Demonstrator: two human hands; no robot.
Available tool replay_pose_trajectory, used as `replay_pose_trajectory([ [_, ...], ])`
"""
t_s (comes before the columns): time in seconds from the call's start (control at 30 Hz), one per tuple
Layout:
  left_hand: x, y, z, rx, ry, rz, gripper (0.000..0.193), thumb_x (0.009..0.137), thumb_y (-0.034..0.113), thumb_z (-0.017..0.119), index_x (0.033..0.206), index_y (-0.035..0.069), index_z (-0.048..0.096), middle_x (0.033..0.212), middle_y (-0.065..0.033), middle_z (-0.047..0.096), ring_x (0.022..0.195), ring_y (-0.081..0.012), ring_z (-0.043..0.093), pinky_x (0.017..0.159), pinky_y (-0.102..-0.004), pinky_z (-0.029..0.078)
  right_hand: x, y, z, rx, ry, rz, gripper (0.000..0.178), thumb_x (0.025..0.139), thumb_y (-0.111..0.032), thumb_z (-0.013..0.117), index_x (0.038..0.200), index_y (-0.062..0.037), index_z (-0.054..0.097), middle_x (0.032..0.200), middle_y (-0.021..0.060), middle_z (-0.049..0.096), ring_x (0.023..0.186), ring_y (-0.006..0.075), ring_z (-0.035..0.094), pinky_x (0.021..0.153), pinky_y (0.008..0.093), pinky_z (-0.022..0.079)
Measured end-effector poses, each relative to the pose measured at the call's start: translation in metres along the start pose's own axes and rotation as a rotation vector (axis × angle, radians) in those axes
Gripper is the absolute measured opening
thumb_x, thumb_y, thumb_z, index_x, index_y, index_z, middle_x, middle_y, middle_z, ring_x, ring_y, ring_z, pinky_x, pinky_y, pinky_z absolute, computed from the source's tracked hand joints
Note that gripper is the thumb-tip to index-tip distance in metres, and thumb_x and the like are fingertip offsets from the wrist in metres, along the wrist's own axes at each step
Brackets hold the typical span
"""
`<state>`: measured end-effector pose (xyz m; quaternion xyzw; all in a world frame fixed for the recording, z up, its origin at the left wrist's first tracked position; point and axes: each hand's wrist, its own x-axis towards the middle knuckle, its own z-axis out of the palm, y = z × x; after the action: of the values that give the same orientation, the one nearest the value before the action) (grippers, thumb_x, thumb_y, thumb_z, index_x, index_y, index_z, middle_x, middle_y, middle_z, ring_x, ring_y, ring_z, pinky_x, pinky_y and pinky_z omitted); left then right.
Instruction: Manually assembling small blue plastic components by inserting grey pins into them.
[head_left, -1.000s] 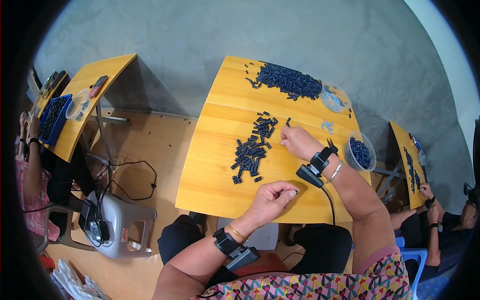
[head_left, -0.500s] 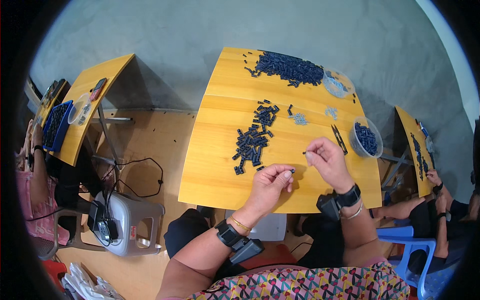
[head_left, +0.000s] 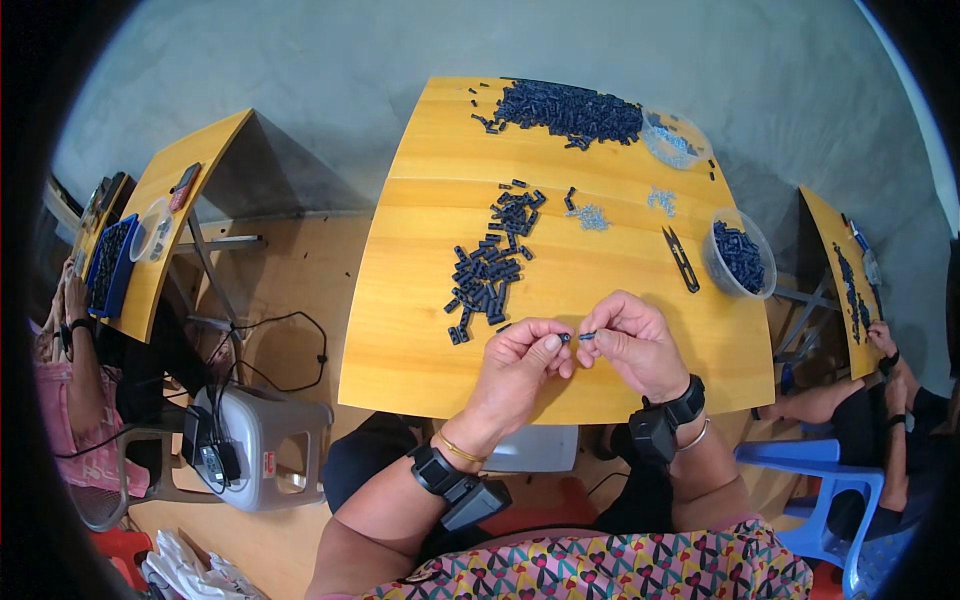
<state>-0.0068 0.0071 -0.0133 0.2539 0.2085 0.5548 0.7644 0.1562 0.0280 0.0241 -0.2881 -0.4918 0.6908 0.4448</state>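
Over the near part of the wooden table (head_left: 400,370), my left hand (head_left: 520,372) pinches a small black plastic piece (head_left: 565,338) between thumb and fingertips. Just right of it, my right hand (head_left: 638,345) is closed on a small dark part (head_left: 587,336), too small to name. The two parts nearly meet, tip to tip. Left of my hands lies a loose pile of black plastic pieces (head_left: 490,278). Beyond are two little heaps of small silvery parts (head_left: 592,217). Open-bladed thread snips (head_left: 681,260) rest to the right.
A clear round tub (head_left: 768,285) of black pieces stands at the table's right edge. Farther back are a large black heap (head_left: 570,110) and another clear tub (head_left: 690,158). People work at side tables left and right; a grey stool (head_left: 280,430) stands at left.
My right hand has moved left and down, bringing its small part up to the black piece in my left hand. The view has shifted slightly.
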Motion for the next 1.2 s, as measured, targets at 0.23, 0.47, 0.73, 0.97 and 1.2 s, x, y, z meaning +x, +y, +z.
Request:
replay_pose_trajectory([
  [0.23, -0.001, 0.002, 0.001, 0.039, -0.015, -0.003, 0.012, 0.089, 0.001, 0.048, 0.096, -0.001, 0.058, 0.077, -0.0055, 0.058, 0.067, -0.0119, 0.053, 0.064, -0.0248, 0.046, 0.0, 0.001, -0.001, -0.03, -0.006, 0.006, 0.005, 0.085, -0.005, 0.057, 0.089, -0.0024, 0.054, 0.074, 0.0033, 0.057, 0.068, 0.0104, 0.055, 0.062, 0.0233, 0.044],
  [0.47, -0.002, 0.005, 0.005, 0.104, -0.011, 0.022, 0.013, 0.088, 0.002, 0.05, 0.095, -0.003, 0.06, 0.081, -0.0074, 0.061, 0.067, -0.0109, 0.053, 0.063, -0.0233, 0.046, 0.001, 0.005, -0.005, -0.023, 0.002, -0.004, 0.006, 0.084, -0.004, 0.058, 0.089, -0.0026, 0.055, 0.073, 0.0028, 0.057, 0.066, 0.0098, 0.055, 0.06, 0.0227, 0.044],
  [0.73, -0.001, 0.0, -0.001, 0.166, -0.029, 0.065, 0.014, 0.088, 0.002, 0.052, 0.098, -0.004, 0.06, 0.081, -0.0094, 0.062, 0.066, -0.0131, 0.055, 0.062, -0.025, 0.048, -0.001, 0.004, -0.006, -0.03, -0.016, 0.01, 0.01, 0.081, -0.003, 0.061, 0.088, -0.0012, 0.054, 0.083, 0.007, 0.059, 0.069, 0.0141, 0.058, 0.064, 0.0261, 0.048],
  [0.97, -0.001, -0.001, -0.001, 0.287, -0.013, 0.107, 0.012, 0.086, 0.003, 0.054, 0.094, -0.004, 0.061, 0.078, -0.0087, 0.062, 0.064, -0.0127, 0.054, 0.06, -0.0235, 0.046, -0.002, 0.001, -0.009, -0.1, -0.043, 0.031, 0.009, 0.081, -0.003, 0.061, 0.088, -0.0008, 0.056, 0.082, 0.0064, 0.058, 0.069, 0.0132, 0.058, 0.064, 0.0252, 0.047],
  [1.2, -0.003, 0.002, -0.003, 0.33, -0.053, 0.061, 0.011, 0.086, 0.001, 0.054, 0.093, -0.003, 0.062, 0.073, -0.0071, 0.06, 0.062, -0.013, 0.055, 0.059, -0.0234, 0.046, -0.006, -0.005, -0.005, -0.371, -0.047, -0.068, 0.006, 0.081, 0.002, 0.059, 0.084, -0.0015, 0.057, 0.075, 0.0016, 0.057, 0.067, 0.0095, 0.053, 0.06, 0.0225, 0.043],
])
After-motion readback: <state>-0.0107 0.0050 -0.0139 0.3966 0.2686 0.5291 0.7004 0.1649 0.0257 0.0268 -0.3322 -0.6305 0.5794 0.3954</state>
